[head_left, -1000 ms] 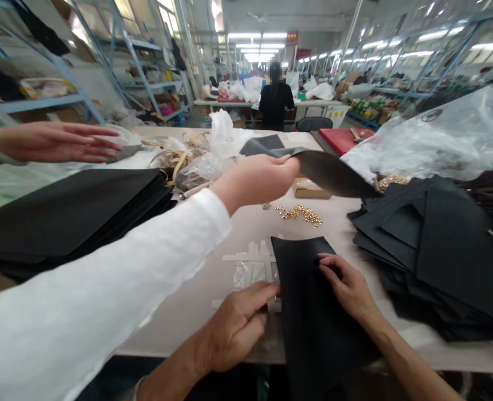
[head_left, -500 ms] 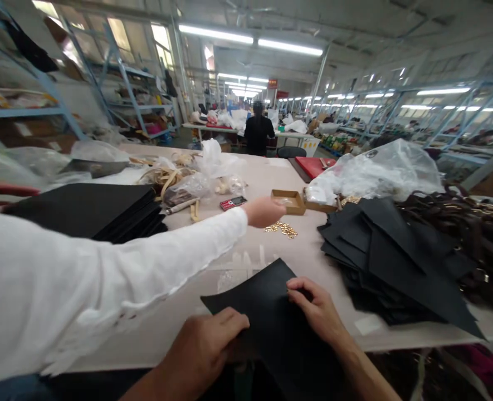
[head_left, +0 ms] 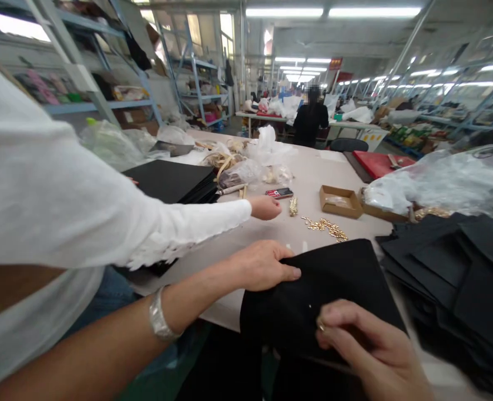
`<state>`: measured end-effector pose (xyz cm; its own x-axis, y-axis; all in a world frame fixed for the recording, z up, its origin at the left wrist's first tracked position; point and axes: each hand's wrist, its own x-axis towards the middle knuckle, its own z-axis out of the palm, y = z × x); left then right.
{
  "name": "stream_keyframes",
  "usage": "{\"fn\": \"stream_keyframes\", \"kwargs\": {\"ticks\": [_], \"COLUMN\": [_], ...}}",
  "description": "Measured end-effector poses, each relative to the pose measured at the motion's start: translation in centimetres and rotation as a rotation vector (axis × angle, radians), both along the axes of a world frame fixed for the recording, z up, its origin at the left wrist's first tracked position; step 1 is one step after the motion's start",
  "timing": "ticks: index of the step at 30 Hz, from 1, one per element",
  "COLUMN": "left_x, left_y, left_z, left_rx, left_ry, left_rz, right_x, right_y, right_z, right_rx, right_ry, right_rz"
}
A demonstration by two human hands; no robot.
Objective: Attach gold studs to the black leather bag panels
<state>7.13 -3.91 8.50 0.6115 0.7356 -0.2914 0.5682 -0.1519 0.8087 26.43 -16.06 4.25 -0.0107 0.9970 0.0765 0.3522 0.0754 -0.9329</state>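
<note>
The black panel (head_left: 325,289) is being pressed flat by the open left hand (head_left: 267,266), while the right hand (head_left: 355,340) is curling on it at five o'clock, grip unclear; a slip could be shifting it.

left hand (head_left: 265,266): bare, short nails. left forearm (head_left: 99,348): bare, sleeveless to the wrist. bangle (head_left: 159,314): wide, silver-coloured metal, ridged band, on left wrist. right hand (head_left: 361,348): bare. ring (head_left: 321,326): narrow, gold-coloured band, on one finger.
</note>
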Motion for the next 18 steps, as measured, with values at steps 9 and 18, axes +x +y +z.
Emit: {"fn": "stream_keyframes", "kwargs": {"ticks": [9, 18], "left_x": [-0.5, -0.7], "left_y": [4.5, 4.1], "left_z": [-9.2, -11.3], "left_rx": [-0.388, -0.644], "left_ry": [0.133, 0.104], "left_rz": [-0.088, -0.101], "right_x": [-1.6, -1.4], "right_y": [4.9, 5.4], "right_z": [-9.0, -9.0], "right_rx": [-0.379, -0.416], "right_ry": [0.157, 0.138], "right_rz": [0.048, 0.191]}}
